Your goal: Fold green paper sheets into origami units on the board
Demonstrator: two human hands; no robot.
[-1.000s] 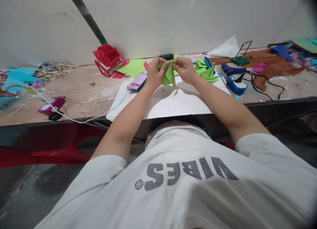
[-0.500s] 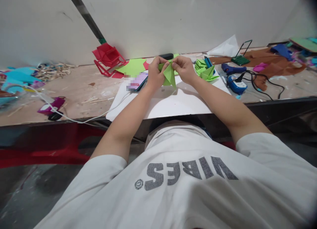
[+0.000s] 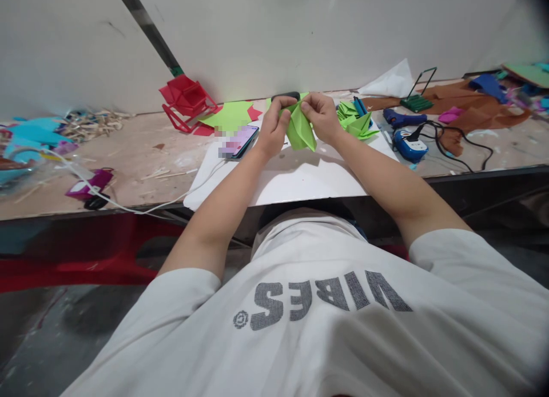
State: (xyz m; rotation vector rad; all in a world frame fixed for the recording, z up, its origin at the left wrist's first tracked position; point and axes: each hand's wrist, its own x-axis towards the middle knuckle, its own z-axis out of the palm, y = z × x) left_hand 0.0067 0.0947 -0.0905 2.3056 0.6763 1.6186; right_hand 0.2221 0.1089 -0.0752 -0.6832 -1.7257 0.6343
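A folded piece of green paper point(image 3: 300, 132) is held up between both hands above a white sheet point(image 3: 295, 179) on the workbench. My left hand point(image 3: 273, 127) pinches its left upper edge with closed fingers. My right hand point(image 3: 321, 116) pinches the top right corner, fingers curled. The paper's lower point hangs down toward the white sheet. A phone point(image 3: 240, 141) with a cable lies just left of my left hand.
Several folded green paper pieces point(image 3: 357, 122) lie right of my hands. Farther right are a blue glue gun point(image 3: 402, 120), a blue charger point(image 3: 410, 147) with black cord, and brown fabric point(image 3: 472, 108). A red paper chair point(image 3: 185, 99) and a flat green sheet point(image 3: 231, 115) sit by the wall.
The green paper has spread wider and swung its lower point to the right. Both hands shifted slightly up and away from me while keeping hold.
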